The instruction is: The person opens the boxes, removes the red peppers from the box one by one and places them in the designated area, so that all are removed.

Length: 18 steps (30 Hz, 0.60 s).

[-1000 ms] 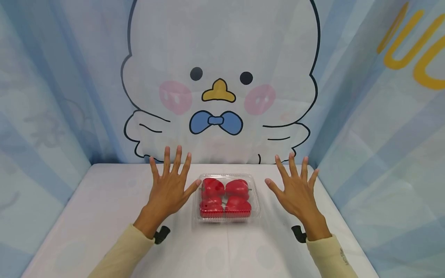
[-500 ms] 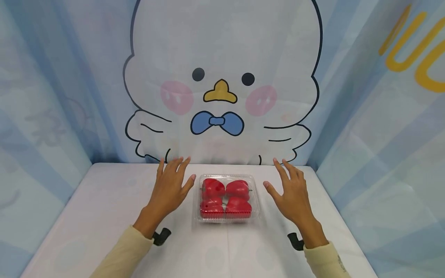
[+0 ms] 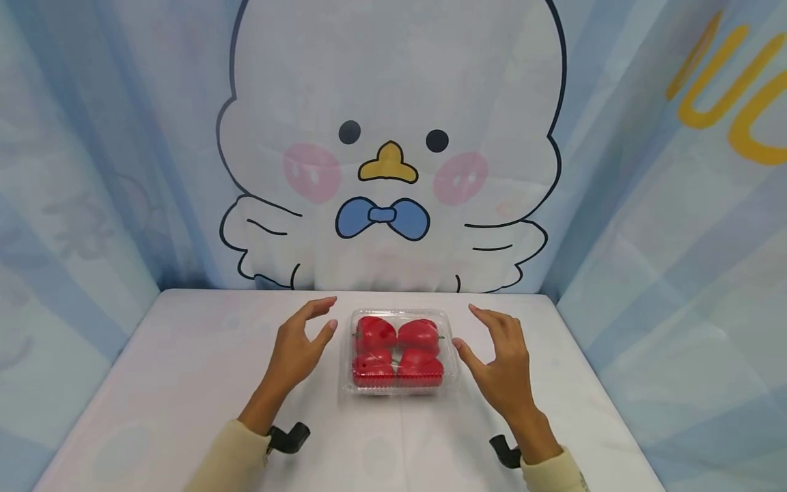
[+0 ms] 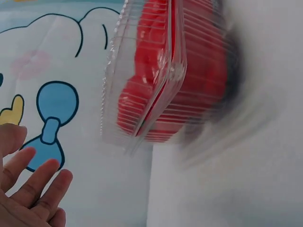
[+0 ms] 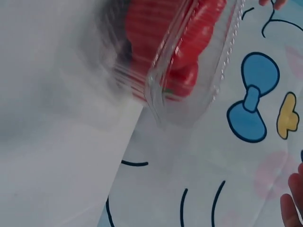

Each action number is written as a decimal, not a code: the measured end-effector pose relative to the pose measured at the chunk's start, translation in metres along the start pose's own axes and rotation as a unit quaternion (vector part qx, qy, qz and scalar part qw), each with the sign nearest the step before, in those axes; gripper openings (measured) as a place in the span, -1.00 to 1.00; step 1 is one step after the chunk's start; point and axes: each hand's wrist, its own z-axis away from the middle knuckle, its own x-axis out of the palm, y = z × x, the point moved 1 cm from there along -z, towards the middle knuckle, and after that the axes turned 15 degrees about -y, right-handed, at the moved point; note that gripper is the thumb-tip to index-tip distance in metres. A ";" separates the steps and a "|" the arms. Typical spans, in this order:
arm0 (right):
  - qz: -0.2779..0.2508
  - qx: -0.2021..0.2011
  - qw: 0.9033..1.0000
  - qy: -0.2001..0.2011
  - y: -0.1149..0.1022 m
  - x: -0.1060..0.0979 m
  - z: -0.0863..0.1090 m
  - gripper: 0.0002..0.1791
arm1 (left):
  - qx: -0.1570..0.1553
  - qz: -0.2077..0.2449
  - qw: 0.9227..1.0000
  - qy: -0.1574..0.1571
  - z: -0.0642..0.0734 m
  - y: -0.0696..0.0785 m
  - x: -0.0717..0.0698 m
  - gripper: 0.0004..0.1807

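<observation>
A clear plastic clamshell box (image 3: 402, 391) stands on the table, its lid down. Inside are several glossy red fruits or peppers (image 3: 421, 335) with small green stems; their exact kind is hard to tell. My left hand (image 3: 295, 352) hovers to the left of the box, thumb and fingers apart and loosely bent. On the other side, close to the box's right edge, is my right hand (image 3: 504, 362), also with thumb and fingers apart. Neither hand holds anything. In the left wrist view the box (image 4: 156, 90) shows side-on beyond my fingers; the right wrist view also shows the box (image 5: 161, 80).
The box sits near the middle of a white-covered table (image 3: 184, 383). Behind it hangs a curtain (image 3: 387, 82) printed with a cartoon bird, and patterned curtains (image 3: 695, 273) enclose both sides. A black wrist mount (image 3: 289, 437) sticks out by the left sleeve.
Both hands have come down and nearer to the person, and their spread fingers have bent loosely. The right hand has moved left toward the box. The box has stayed in place.
</observation>
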 end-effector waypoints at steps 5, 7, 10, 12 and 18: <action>-0.030 -0.005 0.999 0.013 -0.014 0.010 0.012 -0.23 | -0.024 0.100 0.995 -0.017 0.004 -0.014 0.011 -0.50; -0.046 -0.006 0.999 0.015 -0.019 0.015 0.016 -0.27 | -0.035 0.133 0.990 -0.024 0.005 -0.020 0.016 -0.51; -0.063 -0.014 0.998 0.019 -0.028 0.024 0.023 -0.35 | -0.050 0.179 0.982 -0.030 0.008 -0.029 0.024 -0.52; -0.075 -0.017 0.997 0.019 -0.033 0.030 0.028 -0.40 | -0.054 0.206 0.976 -0.033 0.009 -0.034 0.030 -0.53; -0.100 -0.021 0.995 0.008 -0.045 0.044 0.039 -0.50 | -0.051 0.287 0.956 -0.034 0.011 -0.044 0.047 -0.51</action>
